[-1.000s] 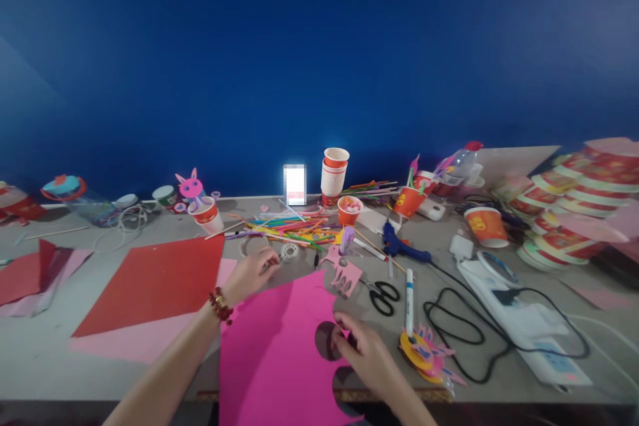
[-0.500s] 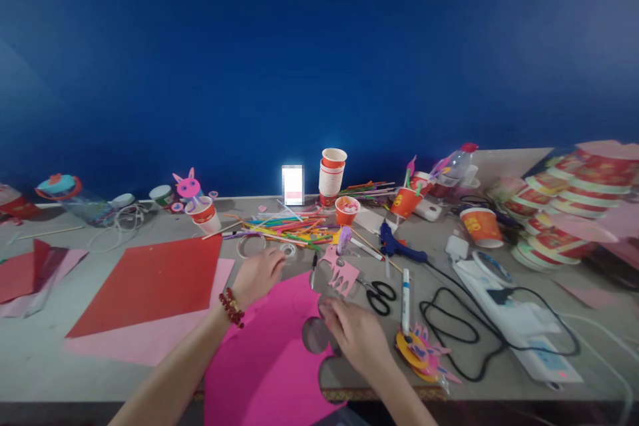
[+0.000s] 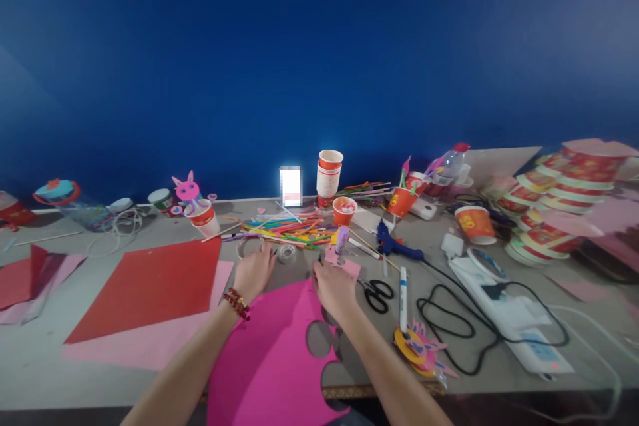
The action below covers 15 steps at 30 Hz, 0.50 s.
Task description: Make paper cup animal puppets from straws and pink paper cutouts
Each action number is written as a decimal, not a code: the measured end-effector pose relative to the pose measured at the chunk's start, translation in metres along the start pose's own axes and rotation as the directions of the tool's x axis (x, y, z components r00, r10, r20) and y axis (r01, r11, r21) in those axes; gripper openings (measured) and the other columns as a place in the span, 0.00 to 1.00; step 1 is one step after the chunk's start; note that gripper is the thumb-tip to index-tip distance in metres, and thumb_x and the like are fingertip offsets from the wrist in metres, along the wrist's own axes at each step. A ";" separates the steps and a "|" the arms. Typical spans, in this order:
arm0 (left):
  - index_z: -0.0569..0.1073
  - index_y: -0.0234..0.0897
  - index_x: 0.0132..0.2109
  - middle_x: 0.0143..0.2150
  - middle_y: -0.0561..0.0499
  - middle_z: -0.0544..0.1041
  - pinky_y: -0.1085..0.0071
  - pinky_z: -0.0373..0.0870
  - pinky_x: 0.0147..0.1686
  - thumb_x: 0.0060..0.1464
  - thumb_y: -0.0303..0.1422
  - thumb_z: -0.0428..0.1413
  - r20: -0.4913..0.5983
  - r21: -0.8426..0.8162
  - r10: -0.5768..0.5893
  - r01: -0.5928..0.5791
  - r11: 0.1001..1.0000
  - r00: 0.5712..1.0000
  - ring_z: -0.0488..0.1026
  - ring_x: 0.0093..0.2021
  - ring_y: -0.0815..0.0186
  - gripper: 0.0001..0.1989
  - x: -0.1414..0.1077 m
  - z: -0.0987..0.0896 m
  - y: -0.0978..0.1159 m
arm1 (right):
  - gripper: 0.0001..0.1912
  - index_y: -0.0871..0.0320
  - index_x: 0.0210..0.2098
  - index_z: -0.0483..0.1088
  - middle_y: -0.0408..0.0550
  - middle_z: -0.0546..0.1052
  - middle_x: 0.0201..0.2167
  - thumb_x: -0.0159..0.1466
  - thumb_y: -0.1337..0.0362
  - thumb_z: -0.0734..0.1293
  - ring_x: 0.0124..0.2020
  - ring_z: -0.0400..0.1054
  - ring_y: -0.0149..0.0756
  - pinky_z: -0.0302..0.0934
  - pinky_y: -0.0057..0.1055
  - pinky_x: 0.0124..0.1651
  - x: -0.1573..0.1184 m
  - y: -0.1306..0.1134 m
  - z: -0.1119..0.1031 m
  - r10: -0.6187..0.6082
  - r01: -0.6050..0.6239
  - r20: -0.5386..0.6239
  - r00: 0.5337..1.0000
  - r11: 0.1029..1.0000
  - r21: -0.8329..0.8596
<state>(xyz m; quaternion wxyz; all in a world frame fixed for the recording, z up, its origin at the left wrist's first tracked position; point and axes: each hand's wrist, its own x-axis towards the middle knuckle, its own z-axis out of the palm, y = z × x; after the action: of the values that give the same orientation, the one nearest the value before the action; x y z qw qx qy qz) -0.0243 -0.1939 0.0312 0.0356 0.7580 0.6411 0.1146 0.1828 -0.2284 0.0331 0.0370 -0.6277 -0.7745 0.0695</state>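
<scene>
My right hand (image 3: 334, 286) is closed at the far edge of a bright pink craft sheet (image 3: 269, 359). The dark tip of a pen (image 3: 320, 257) shows at its fingertips; most of the pen is hidden. My left hand (image 3: 253, 271) is closed beside a small roll of clear tape (image 3: 286, 252), with a small dark bit at its fingertips that I cannot make out. Round holes and scalloped cuts run along the sheet's right side, and the sheet hangs over the table's front edge. A light pink cut-out scrap (image 3: 349, 269) lies partly behind my right hand.
Black-handled scissors (image 3: 378, 296), a white marker (image 3: 403, 299) and a blue glue gun (image 3: 397, 243) lie to the right. A black cord runs by a power strip (image 3: 509, 319). A red sheet (image 3: 150, 286) is at left. Colored straws (image 3: 289, 229) and a cup stack (image 3: 329, 180) stand behind.
My right hand has moved up and left from the sheet's cut edge and taken the pen off the table. My left hand has shifted slightly left and its fingers have closed.
</scene>
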 end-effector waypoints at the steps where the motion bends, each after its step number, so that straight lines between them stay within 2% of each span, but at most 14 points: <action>1: 0.68 0.35 0.48 0.38 0.42 0.78 0.67 0.68 0.32 0.66 0.34 0.45 -0.013 -0.025 -0.002 0.001 1.000 1.000 0.77 0.35 0.57 0.11 0.000 0.000 -0.001 | 0.08 0.58 0.44 0.71 0.55 0.79 0.39 0.69 0.67 0.61 0.38 0.77 0.45 0.63 0.32 0.35 0.000 0.001 0.000 0.016 -0.016 0.001 1.000 1.000 -0.001; 3: 0.66 0.37 0.50 0.39 0.45 0.79 0.69 0.68 0.32 0.67 0.35 0.44 -0.028 -0.086 0.032 -0.034 0.996 0.999 0.77 0.34 0.59 0.11 -0.001 0.000 0.000 | 0.08 0.58 0.44 0.71 0.55 0.80 0.37 0.70 0.66 0.60 0.38 0.78 0.46 0.63 0.32 0.34 0.000 0.003 -0.001 0.046 -0.046 0.000 0.999 0.999 0.001; 5: 0.66 0.39 0.50 0.40 0.47 0.79 0.69 0.69 0.35 0.67 0.36 0.45 -0.033 -0.154 0.104 -0.108 0.982 0.994 0.78 0.38 0.60 0.10 -0.003 0.002 0.003 | 0.09 0.58 0.44 0.70 0.55 0.80 0.35 0.70 0.65 0.60 0.37 0.78 0.46 0.63 0.32 0.34 0.002 0.004 -0.001 0.075 -0.075 -0.007 0.997 0.997 0.005; 8: 0.67 0.40 0.48 0.43 0.48 0.79 0.68 0.70 0.41 0.66 0.37 0.46 -0.037 -0.247 0.216 -0.219 0.944 0.976 0.77 0.42 0.60 0.09 -0.010 0.009 0.012 | 0.07 0.59 0.45 0.69 0.55 0.81 0.35 0.69 0.67 0.61 0.37 0.78 0.45 0.62 0.31 0.33 0.005 0.005 0.002 0.099 -0.098 -0.024 0.995 0.995 0.024; 10: 0.68 0.40 0.47 0.43 0.47 0.79 0.68 0.70 0.41 0.66 0.36 0.46 -0.034 -0.300 0.270 -0.268 0.916 0.962 0.77 0.42 0.60 0.09 -0.016 0.015 0.020 | 0.08 0.59 0.45 0.68 0.55 0.81 0.36 0.66 0.69 0.63 0.37 0.78 0.44 0.61 0.30 0.33 0.006 0.006 0.005 0.100 -0.098 -0.039 0.994 0.994 0.044; 15: 0.68 0.41 0.45 0.39 0.49 0.79 0.69 0.70 0.37 0.64 0.35 0.48 -0.027 -0.417 0.308 -0.291 0.861 0.951 0.78 0.38 0.61 0.06 -0.025 0.027 0.030 | 0.11 0.59 0.47 0.67 0.53 0.81 0.34 0.64 0.69 0.63 0.34 0.77 0.44 0.60 0.30 0.33 0.004 0.011 0.006 0.101 -0.087 -0.118 0.988 0.990 0.115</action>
<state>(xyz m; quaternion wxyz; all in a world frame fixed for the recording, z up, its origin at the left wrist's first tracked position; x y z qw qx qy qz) 0.0073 -0.2210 0.0077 0.1910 0.8254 0.4754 0.2372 0.1914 -0.2231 0.0255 0.1159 -0.6635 -0.7353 0.0747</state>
